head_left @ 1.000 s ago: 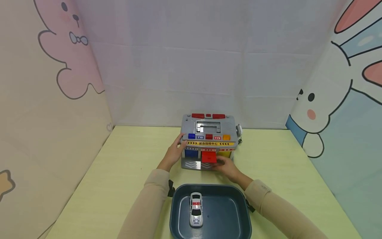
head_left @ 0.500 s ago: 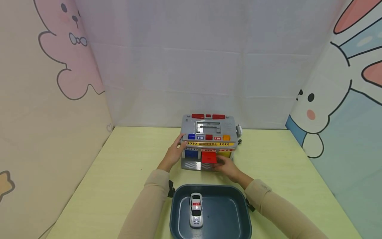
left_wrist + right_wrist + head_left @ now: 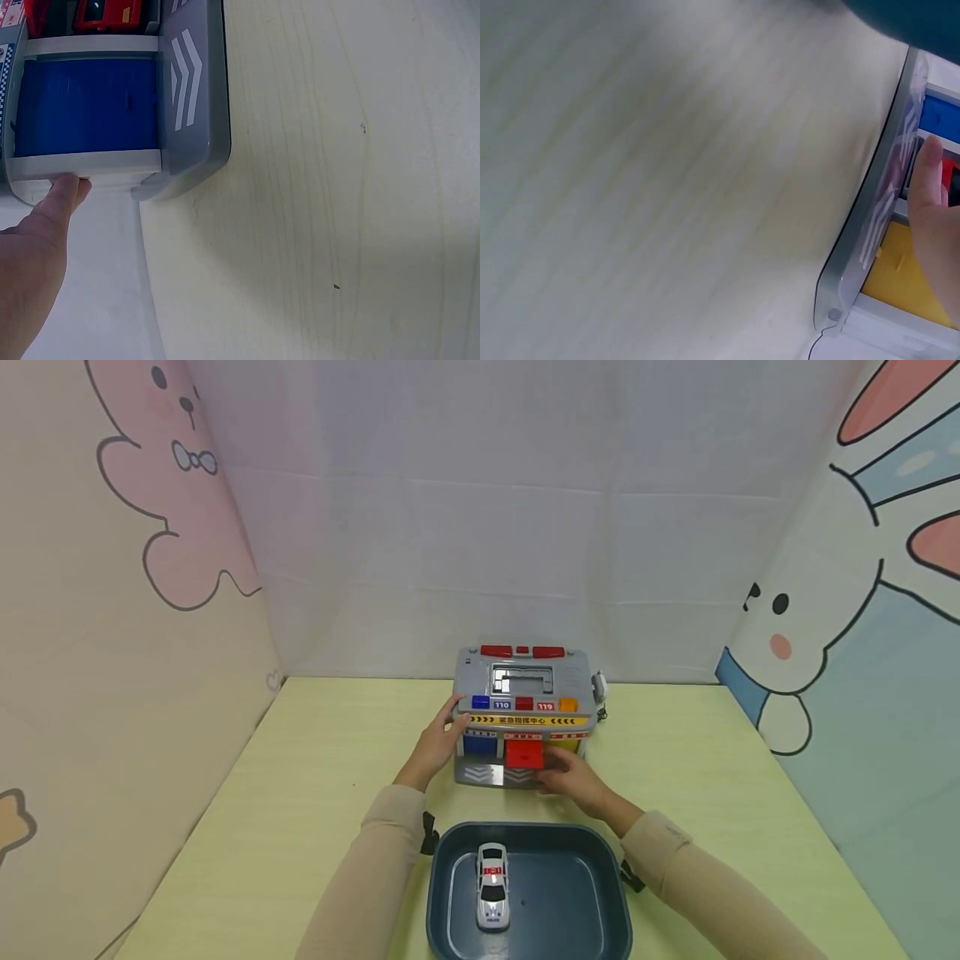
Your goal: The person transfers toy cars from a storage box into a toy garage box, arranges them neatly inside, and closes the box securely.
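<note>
A grey toy police and fire station (image 3: 525,685) stands at the back of the table, with a blue door (image 3: 86,105), a raised red door (image 3: 524,754) and a yellow door (image 3: 907,262). My left hand (image 3: 435,747) grips its left side, thumb toward the front edge. Inside the middle bay sits a red toy car (image 3: 109,13). My right hand (image 3: 577,785) reaches to that bay's opening, thumb and fingers pinching at the car. The red door hides part of this from above. A white toy police car (image 3: 492,889) lies in the dark blue tray (image 3: 600,831).
The tray stands on the pale wooden table (image 3: 330,760) between the forearms, in front of the toy station. A small white handset (image 3: 600,687) hangs at the station's right side. Printed cloth walls enclose the table at the back and both sides.
Both hands keep almost the same place on the toy station. My right hand and wrist have shifted very slightly. The white car and tray stay put.
</note>
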Action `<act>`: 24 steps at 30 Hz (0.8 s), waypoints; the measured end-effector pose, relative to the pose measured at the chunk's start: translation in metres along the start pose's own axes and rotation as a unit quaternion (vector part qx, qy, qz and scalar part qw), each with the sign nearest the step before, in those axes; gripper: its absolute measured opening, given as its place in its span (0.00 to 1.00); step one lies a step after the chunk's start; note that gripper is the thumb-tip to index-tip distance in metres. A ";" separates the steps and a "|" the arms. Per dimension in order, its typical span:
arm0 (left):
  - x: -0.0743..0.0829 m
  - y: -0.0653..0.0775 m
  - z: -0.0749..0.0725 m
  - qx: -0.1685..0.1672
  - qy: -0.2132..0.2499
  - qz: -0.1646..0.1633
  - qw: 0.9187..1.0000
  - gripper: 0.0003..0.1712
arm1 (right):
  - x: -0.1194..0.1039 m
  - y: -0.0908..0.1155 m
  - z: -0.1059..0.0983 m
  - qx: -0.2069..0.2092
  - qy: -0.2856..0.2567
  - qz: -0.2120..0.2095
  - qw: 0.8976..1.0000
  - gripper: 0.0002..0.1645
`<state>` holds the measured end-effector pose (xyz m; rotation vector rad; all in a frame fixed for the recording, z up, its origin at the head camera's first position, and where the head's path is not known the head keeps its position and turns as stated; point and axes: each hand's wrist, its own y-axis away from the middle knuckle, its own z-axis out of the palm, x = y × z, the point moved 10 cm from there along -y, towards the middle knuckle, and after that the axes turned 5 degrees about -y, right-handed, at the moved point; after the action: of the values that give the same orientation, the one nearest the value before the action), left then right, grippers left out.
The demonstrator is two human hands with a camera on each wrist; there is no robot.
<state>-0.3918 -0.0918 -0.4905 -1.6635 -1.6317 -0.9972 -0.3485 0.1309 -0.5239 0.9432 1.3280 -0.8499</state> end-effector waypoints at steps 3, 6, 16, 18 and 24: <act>0.000 0.000 -0.001 0.000 0.003 0.003 1.000 0.35 | -0.005 0.003 0.001 -0.004 -0.002 -0.008 1.000 0.33; 0.000 0.000 -0.001 0.000 0.006 0.003 1.000 0.36 | -0.010 0.007 0.001 -0.005 -0.006 -0.012 1.000 0.33; 0.003 0.002 -0.003 -0.001 0.002 0.009 1.000 0.35 | -0.022 0.012 -0.004 0.021 0.038 -0.038 0.998 0.30; 0.003 0.002 -0.003 -0.002 0.002 0.011 1.000 0.36 | -0.027 0.014 -0.004 0.031 0.054 -0.048 0.997 0.29; 0.004 0.002 -0.002 -0.004 0.005 0.011 1.000 0.36 | -0.036 0.020 -0.007 0.061 0.121 -0.065 0.989 0.25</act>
<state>-0.3902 -0.0913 -0.4865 -1.6748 -1.6005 -1.0003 -0.3358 0.1448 -0.4869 1.0914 1.5740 -0.9462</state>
